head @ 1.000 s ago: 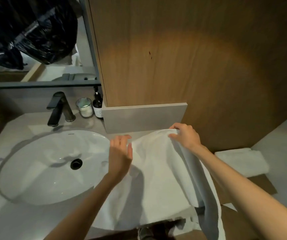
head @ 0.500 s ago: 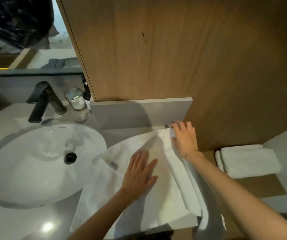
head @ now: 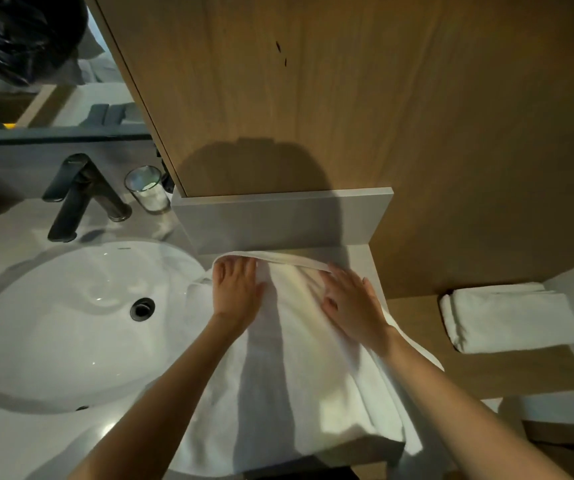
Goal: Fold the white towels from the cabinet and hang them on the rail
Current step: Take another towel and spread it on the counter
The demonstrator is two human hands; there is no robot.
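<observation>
We see the left hand [head: 235,289] lying flat on the white towel [head: 299,375] just right of the sink [head: 53,327], fingers straight and close together, their tips at the towel's far edge. The right hand [head: 351,303] lies palm down on the same towel, farther right of the sink, fingers straight and slightly spread. Neither hand curls round anything. Between the two hands the cloth rises in soft ridges. The towel is spread over the countertop [head: 19,445] right of the sink. Its far edge is turned over in a thick roll, its left side reaches the sink's right rim, and its near end hangs over the counter's front. Beyond the towel, behind and right of the sink, a grey ledge [head: 278,220] runs under a wooden panel [head: 348,98]. Directly behind the sink stands a dark faucet [head: 77,195], with a glass [head: 147,188] at the sink's back right. The drain [head: 142,308] sits in the sink's bowl. Far right of the sink, well apart from the spread towel, we see a folded towel [head: 507,318] lying on a lower wooden shelf [head: 486,372]. Above and behind the sink hangs a mirror [head: 36,81].
</observation>
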